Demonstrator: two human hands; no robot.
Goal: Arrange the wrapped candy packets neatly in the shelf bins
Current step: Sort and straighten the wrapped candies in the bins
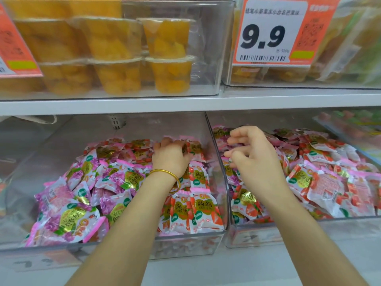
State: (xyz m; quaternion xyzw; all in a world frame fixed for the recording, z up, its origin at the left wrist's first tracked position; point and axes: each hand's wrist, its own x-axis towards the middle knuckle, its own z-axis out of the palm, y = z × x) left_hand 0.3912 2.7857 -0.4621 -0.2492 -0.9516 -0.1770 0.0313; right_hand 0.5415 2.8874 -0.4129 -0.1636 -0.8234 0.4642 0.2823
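Two clear shelf bins hold wrapped candy packets. The left bin (115,249) has purple grape packets (72,215) on its left and red strawberry packets (195,211) on its right. Only strawberry packets (321,188) fill the right bin (257,236). My left hand (171,156), a gold bangle on its wrist, reaches to the back right of the left bin, fingers curled down over strawberry packets there. My right hand (253,157) hovers over the left part of the right bin with loosely curled fingers and holds nothing I can see.
A white shelf board (185,105) runs just above the bins. On it stand clear bins of yellow fruit jelly cups (169,75), with an orange 9.9 price tag (270,32) at the right and another orange tag (14,52) at the left. A further bin (350,129) sits far right.
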